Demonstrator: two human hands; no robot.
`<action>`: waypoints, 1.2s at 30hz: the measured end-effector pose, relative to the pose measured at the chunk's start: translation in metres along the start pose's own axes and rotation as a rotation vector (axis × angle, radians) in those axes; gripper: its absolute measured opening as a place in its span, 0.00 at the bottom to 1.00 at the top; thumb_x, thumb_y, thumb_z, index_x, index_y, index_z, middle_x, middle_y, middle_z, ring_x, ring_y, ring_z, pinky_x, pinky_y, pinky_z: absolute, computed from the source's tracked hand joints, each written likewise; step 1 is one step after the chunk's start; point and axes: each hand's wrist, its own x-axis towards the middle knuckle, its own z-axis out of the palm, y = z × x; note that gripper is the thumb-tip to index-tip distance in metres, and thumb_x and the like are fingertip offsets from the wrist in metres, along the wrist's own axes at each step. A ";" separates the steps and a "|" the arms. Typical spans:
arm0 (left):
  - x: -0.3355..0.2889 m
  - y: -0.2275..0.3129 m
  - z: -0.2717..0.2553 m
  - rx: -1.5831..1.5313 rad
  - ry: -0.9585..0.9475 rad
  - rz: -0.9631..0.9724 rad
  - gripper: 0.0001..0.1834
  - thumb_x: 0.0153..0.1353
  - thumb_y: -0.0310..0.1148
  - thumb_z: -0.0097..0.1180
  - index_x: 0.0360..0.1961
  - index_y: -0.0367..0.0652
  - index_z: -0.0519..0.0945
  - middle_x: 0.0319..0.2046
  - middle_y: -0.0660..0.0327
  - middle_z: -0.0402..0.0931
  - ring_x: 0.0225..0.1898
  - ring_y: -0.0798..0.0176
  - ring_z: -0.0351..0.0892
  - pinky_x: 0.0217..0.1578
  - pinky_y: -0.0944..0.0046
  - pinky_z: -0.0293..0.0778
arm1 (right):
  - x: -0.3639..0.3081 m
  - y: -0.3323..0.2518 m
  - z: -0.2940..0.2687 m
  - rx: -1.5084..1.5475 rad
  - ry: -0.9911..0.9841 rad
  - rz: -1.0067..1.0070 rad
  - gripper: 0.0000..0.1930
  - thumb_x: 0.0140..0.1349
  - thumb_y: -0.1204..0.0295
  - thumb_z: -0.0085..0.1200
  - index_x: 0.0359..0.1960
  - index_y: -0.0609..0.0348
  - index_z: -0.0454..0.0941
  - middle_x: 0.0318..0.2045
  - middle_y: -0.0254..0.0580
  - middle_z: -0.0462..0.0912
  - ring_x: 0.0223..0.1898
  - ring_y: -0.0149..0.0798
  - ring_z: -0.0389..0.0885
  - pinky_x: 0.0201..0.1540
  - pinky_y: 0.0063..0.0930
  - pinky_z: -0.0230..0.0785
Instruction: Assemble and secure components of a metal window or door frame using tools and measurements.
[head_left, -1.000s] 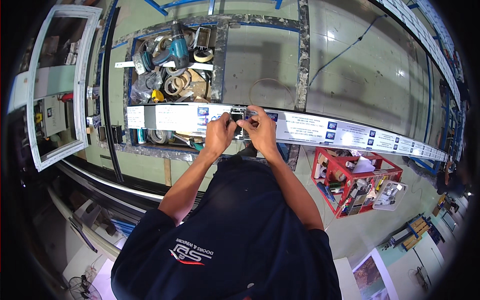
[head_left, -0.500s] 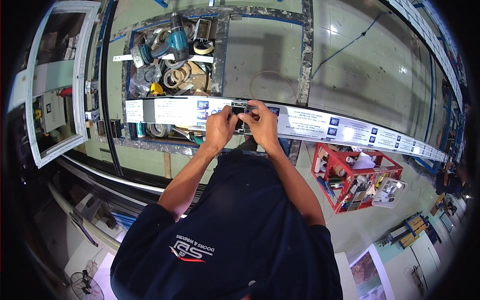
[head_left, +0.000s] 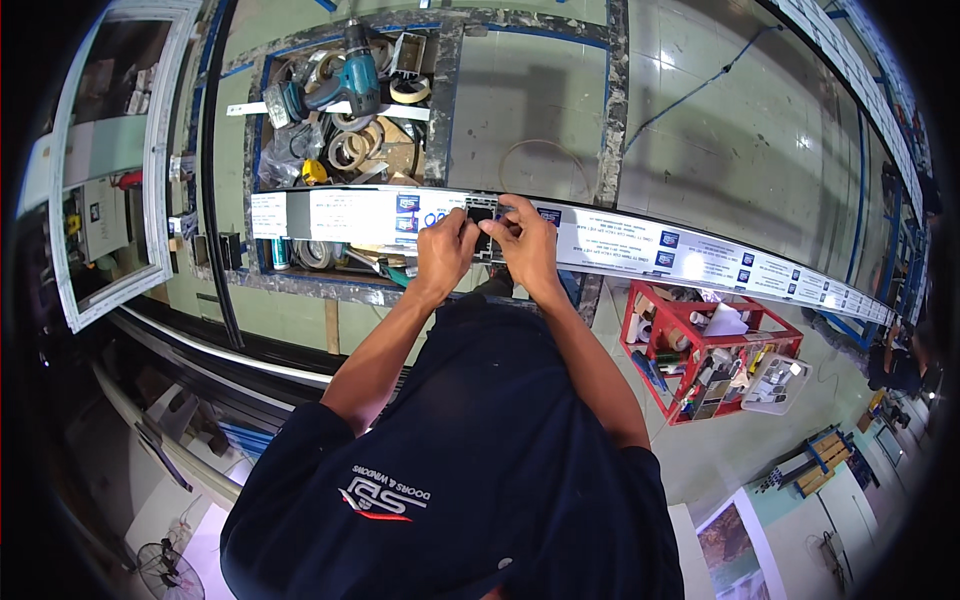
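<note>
A long profile [head_left: 640,240] wrapped in white printed film lies across the bench frame. At its middle is a short dark profile piece [head_left: 482,213] with a slotted, hollow end facing up. My left hand [head_left: 442,250] is closed, with thumb and fingertips pinching at the left side of this piece. Opposite it, my right hand [head_left: 530,250] has its thumb and bent index finger at the right side. My fingers hide part of the piece and how it sits against the long profile. Whether anything smaller is between the fingertips cannot be seen.
A teal cordless drill [head_left: 358,75] lies over a bench compartment with tape rolls [head_left: 350,150] and loose tools. A red cart [head_left: 640,335] with tools and a white bin [head_left: 777,383] stands at right. A white window frame [head_left: 160,170] stands at left; another person [head_left: 897,362] is at far right.
Both hands stay at the short profile piece, with only small shifts of the fingers. The view has moved slightly. Nothing has been let go.
</note>
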 end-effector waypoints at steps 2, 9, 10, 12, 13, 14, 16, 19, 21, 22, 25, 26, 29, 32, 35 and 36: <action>-0.003 0.002 0.000 -0.008 0.005 0.009 0.11 0.71 0.28 0.63 0.33 0.34 0.77 0.26 0.43 0.81 0.27 0.37 0.84 0.29 0.46 0.77 | -0.003 0.000 0.000 -0.007 0.009 -0.003 0.27 0.65 0.69 0.77 0.63 0.65 0.82 0.34 0.46 0.92 0.32 0.33 0.86 0.39 0.30 0.79; -0.004 0.001 0.001 -0.003 -0.005 -0.012 0.11 0.71 0.28 0.63 0.32 0.34 0.76 0.25 0.43 0.81 0.26 0.37 0.84 0.28 0.47 0.76 | -0.007 0.000 0.003 -0.006 0.025 -0.021 0.27 0.65 0.69 0.77 0.64 0.64 0.82 0.34 0.46 0.92 0.30 0.31 0.86 0.39 0.27 0.80; -0.003 0.002 0.001 0.010 -0.008 -0.021 0.11 0.70 0.28 0.64 0.32 0.34 0.76 0.25 0.42 0.81 0.26 0.37 0.84 0.28 0.47 0.76 | -0.005 0.000 0.003 0.002 0.029 -0.023 0.28 0.65 0.69 0.77 0.64 0.63 0.81 0.34 0.46 0.92 0.30 0.31 0.86 0.39 0.27 0.80; -0.003 0.001 0.004 0.001 0.010 -0.015 0.11 0.70 0.27 0.64 0.32 0.34 0.76 0.25 0.43 0.81 0.26 0.37 0.84 0.28 0.46 0.76 | -0.005 0.001 0.003 0.002 0.033 -0.028 0.28 0.65 0.70 0.77 0.64 0.63 0.81 0.34 0.46 0.92 0.30 0.31 0.86 0.39 0.27 0.80; -0.003 -0.001 0.006 0.018 0.025 -0.004 0.11 0.70 0.27 0.64 0.32 0.34 0.76 0.25 0.43 0.81 0.26 0.37 0.84 0.28 0.46 0.76 | -0.004 0.003 0.004 0.014 0.028 -0.020 0.28 0.65 0.70 0.77 0.64 0.63 0.81 0.34 0.46 0.91 0.30 0.31 0.86 0.38 0.28 0.79; -0.003 -0.002 0.007 0.035 0.041 0.006 0.11 0.70 0.27 0.64 0.32 0.34 0.76 0.25 0.43 0.81 0.26 0.37 0.84 0.28 0.46 0.76 | -0.004 0.004 0.004 0.027 0.023 -0.012 0.27 0.65 0.70 0.77 0.64 0.63 0.81 0.33 0.46 0.91 0.29 0.31 0.85 0.37 0.28 0.79; -0.003 -0.002 0.008 0.030 0.042 0.001 0.11 0.70 0.28 0.64 0.32 0.35 0.77 0.26 0.44 0.81 0.27 0.37 0.84 0.28 0.46 0.76 | -0.003 0.007 0.006 0.035 0.032 -0.024 0.27 0.65 0.70 0.77 0.63 0.63 0.81 0.32 0.46 0.91 0.29 0.31 0.84 0.36 0.28 0.78; -0.001 -0.004 0.011 0.092 0.087 0.016 0.12 0.69 0.32 0.66 0.31 0.37 0.78 0.26 0.46 0.82 0.27 0.39 0.84 0.29 0.46 0.76 | -0.001 0.012 0.008 0.027 0.057 -0.045 0.27 0.64 0.68 0.77 0.62 0.63 0.81 0.31 0.46 0.90 0.28 0.35 0.85 0.36 0.31 0.77; 0.000 -0.004 0.012 0.118 0.089 -0.007 0.12 0.69 0.33 0.66 0.31 0.37 0.79 0.26 0.46 0.83 0.28 0.39 0.84 0.28 0.46 0.76 | -0.001 0.014 0.010 0.004 0.079 -0.048 0.26 0.64 0.70 0.77 0.62 0.62 0.82 0.29 0.44 0.90 0.26 0.31 0.82 0.34 0.29 0.75; 0.001 -0.003 0.013 0.143 0.091 -0.029 0.12 0.69 0.33 0.66 0.31 0.38 0.79 0.26 0.46 0.83 0.28 0.39 0.84 0.28 0.46 0.76 | -0.001 0.014 0.009 0.003 0.077 -0.048 0.26 0.64 0.70 0.77 0.62 0.62 0.82 0.29 0.44 0.90 0.26 0.31 0.82 0.34 0.29 0.75; 0.005 -0.002 0.014 0.107 0.149 -0.036 0.17 0.71 0.36 0.66 0.27 0.37 0.78 0.20 0.46 0.77 0.22 0.40 0.81 0.26 0.48 0.73 | 0.000 0.012 0.009 -0.019 0.062 -0.055 0.26 0.64 0.69 0.77 0.62 0.62 0.82 0.29 0.43 0.90 0.26 0.31 0.82 0.33 0.29 0.75; 0.005 -0.002 0.013 0.109 0.152 -0.039 0.17 0.71 0.36 0.66 0.27 0.37 0.78 0.20 0.46 0.77 0.22 0.40 0.81 0.26 0.48 0.73 | 0.000 0.010 0.008 -0.017 0.061 -0.038 0.26 0.64 0.68 0.77 0.61 0.62 0.82 0.29 0.43 0.90 0.25 0.32 0.82 0.33 0.30 0.75; 0.008 0.003 0.005 0.142 0.004 -0.180 0.14 0.70 0.40 0.66 0.31 0.41 0.82 0.22 0.48 0.83 0.26 0.38 0.85 0.29 0.43 0.77 | -0.001 0.008 0.008 -0.033 0.064 -0.009 0.27 0.64 0.65 0.77 0.61 0.61 0.81 0.28 0.44 0.89 0.25 0.36 0.84 0.33 0.32 0.76; 0.012 0.007 -0.003 0.138 -0.036 -0.207 0.21 0.71 0.44 0.66 0.27 0.38 0.79 0.19 0.47 0.80 0.23 0.38 0.82 0.28 0.44 0.74 | -0.003 0.006 0.008 -0.057 0.057 -0.005 0.27 0.65 0.61 0.76 0.61 0.60 0.80 0.28 0.45 0.88 0.26 0.42 0.86 0.33 0.37 0.76; 0.014 0.007 -0.017 0.125 -0.127 -0.206 0.21 0.69 0.46 0.68 0.28 0.40 0.80 0.20 0.50 0.81 0.24 0.40 0.84 0.28 0.45 0.75 | -0.003 0.004 0.010 -0.137 0.050 0.041 0.28 0.66 0.61 0.75 0.61 0.59 0.78 0.28 0.46 0.87 0.27 0.47 0.87 0.34 0.42 0.76; 0.014 0.007 -0.022 0.104 -0.176 -0.163 0.21 0.68 0.47 0.68 0.29 0.41 0.80 0.21 0.50 0.82 0.25 0.41 0.84 0.28 0.46 0.76 | -0.003 0.006 0.009 -0.141 0.046 0.038 0.28 0.66 0.61 0.75 0.61 0.59 0.78 0.28 0.46 0.87 0.27 0.47 0.87 0.34 0.42 0.76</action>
